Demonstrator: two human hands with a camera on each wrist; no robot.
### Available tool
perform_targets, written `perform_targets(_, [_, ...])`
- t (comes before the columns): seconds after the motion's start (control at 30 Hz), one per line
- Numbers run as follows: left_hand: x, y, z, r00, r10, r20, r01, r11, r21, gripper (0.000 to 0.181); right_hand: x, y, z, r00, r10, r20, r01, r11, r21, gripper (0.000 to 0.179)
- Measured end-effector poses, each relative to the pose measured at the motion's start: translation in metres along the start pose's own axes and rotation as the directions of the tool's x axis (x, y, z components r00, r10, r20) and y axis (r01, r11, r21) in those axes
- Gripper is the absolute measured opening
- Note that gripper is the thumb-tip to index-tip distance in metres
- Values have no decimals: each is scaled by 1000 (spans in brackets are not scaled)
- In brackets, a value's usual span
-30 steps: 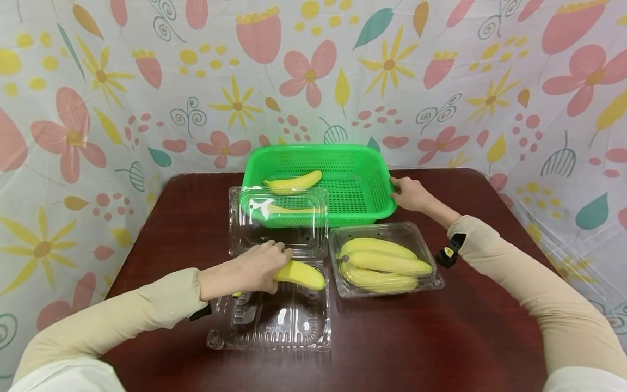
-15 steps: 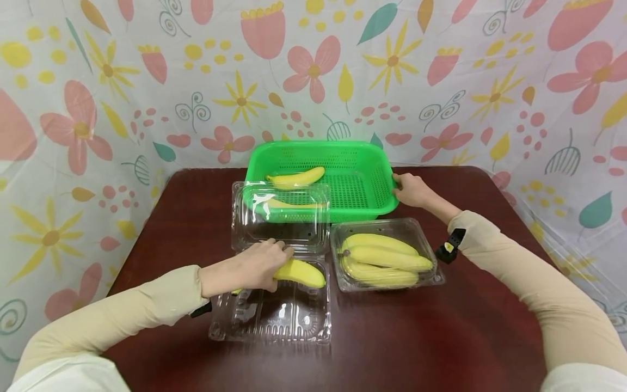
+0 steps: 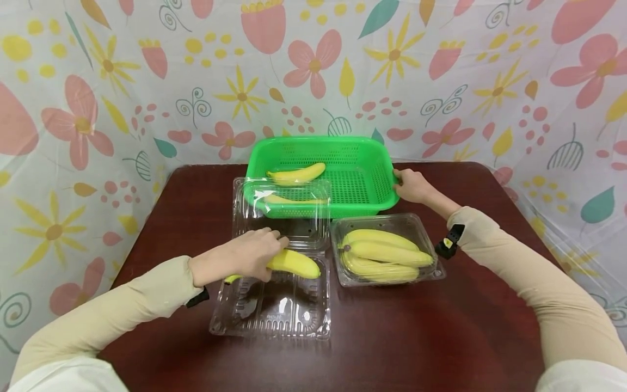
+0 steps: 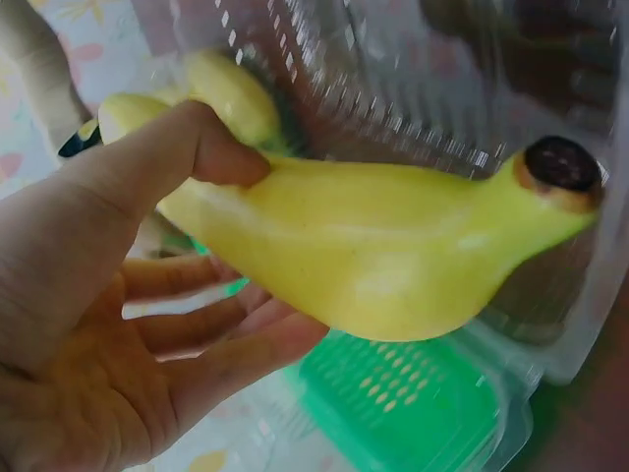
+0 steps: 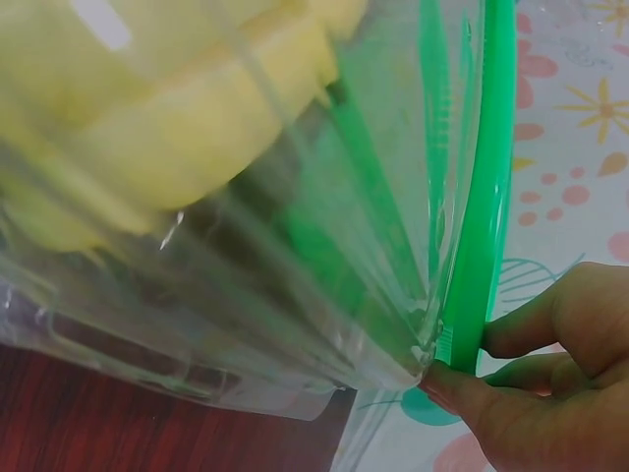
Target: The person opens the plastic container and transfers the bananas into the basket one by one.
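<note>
Held banana [image 3: 295, 264] yellow, stem tip [image 4: 562, 163] blackish — basket [image 3: 362, 207] green — table [image 3: 392, 332] reddish-brown, backdrop [image 3: 433, 73] floral.

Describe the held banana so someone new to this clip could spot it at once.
On the dark red table, find the open clear container in front of the green basket. Over its base, the left grip holds the yellow banana. It alone is held; the other bananas lie in the basket or the closed container.

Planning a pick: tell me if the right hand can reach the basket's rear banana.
Likely yes, once the right hand releases the green basket; the rear banana lies mostly uncovered.
</note>
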State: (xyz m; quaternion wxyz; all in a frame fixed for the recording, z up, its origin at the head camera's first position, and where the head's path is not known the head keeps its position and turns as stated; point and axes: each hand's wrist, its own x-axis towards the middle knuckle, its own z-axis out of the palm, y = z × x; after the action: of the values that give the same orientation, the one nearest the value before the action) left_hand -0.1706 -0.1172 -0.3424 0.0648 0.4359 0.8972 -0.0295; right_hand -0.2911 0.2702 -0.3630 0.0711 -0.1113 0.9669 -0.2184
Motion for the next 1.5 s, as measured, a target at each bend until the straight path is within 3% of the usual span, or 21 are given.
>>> perform_targets(0.17, [-1,-10,-13,998,49,-35,-48,999,23,41,0,1,-1,1000,6,-4,-6,1000,-4,54])
perform_targets(0.37, [-2,-23,-32,997,76,-1,-76,997,-17,41,0,1,0,1000,-1,-14,1,1000,4,54])
perform_targets(0.63, [-9,-40,-50,999,28,-18,-29,998,-60,47,-1,1,2,1000,-20,-21,20,1000,9,53])
perform_targets(1.5, [-9,-71,-76,993,-111,-31,109,992,-71,47,-3,3,3,999,-32,-22,32,999,12,53])
